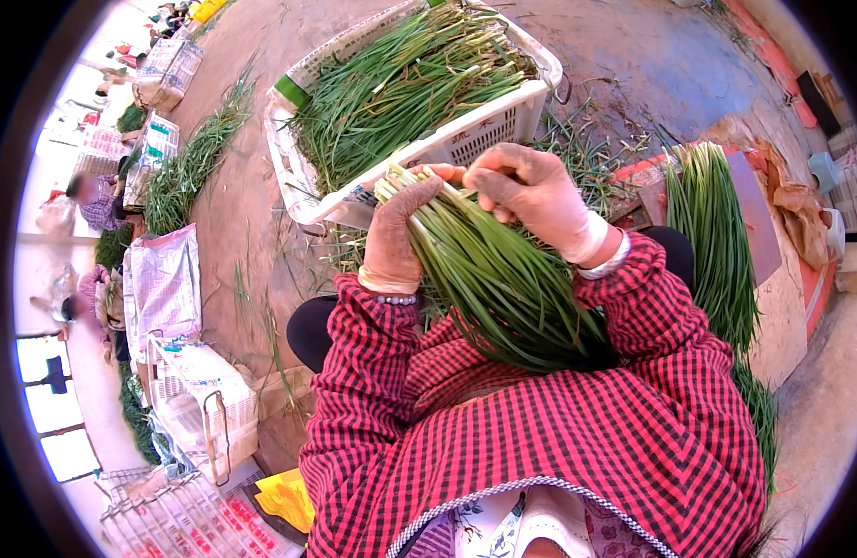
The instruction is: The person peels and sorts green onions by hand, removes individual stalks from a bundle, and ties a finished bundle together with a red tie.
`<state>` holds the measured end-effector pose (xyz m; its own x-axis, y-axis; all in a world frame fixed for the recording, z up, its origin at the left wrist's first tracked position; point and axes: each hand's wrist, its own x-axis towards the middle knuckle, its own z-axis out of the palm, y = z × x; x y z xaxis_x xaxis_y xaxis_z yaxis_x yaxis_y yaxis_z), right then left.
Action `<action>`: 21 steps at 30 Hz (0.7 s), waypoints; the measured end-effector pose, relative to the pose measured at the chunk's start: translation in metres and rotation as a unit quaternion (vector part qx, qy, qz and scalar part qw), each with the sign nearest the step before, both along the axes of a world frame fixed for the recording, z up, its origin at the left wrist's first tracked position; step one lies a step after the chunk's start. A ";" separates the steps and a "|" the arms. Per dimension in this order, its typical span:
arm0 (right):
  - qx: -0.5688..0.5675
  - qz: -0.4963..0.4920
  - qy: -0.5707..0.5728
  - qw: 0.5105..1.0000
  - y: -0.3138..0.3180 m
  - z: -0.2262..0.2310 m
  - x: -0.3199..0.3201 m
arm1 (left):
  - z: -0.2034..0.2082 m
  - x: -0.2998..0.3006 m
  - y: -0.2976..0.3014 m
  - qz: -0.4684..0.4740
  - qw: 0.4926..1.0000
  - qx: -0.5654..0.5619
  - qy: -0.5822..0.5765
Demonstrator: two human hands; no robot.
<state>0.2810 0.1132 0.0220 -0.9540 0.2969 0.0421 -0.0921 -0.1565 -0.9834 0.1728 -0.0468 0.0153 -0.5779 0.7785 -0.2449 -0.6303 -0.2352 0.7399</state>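
A thick bunch of garlic chives [503, 279] lies across my lap, its pale cut ends pointing up and left and its dark leaf tips toward my right thigh. My left hand [396, 228] is closed around it just below the pale ends. Over the upper stalks, my right hand [531, 191] is pinched shut, thumb against bent fingers; whatever is between them is too small to make out. Right beyond both hands stands a white plastic crate [489, 139] heaped with loose garlic chives [410, 88], some with yellowed, dry leaves.
To my right, a long stack of garlic chives [712, 242] rests on a board. Leaf scraps [586, 149] litter the floor by the crate. At left are a white basket [205, 391], a white sack [163, 288] and a leaf pile [196, 167]. Other people [98, 205] sit farther left.
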 end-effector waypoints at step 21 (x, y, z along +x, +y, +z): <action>0.199 0.050 -0.015 0.979 0.001 -0.010 0.001 | 0.018 -0.001 -0.001 -0.011 0.997 -0.055 0.051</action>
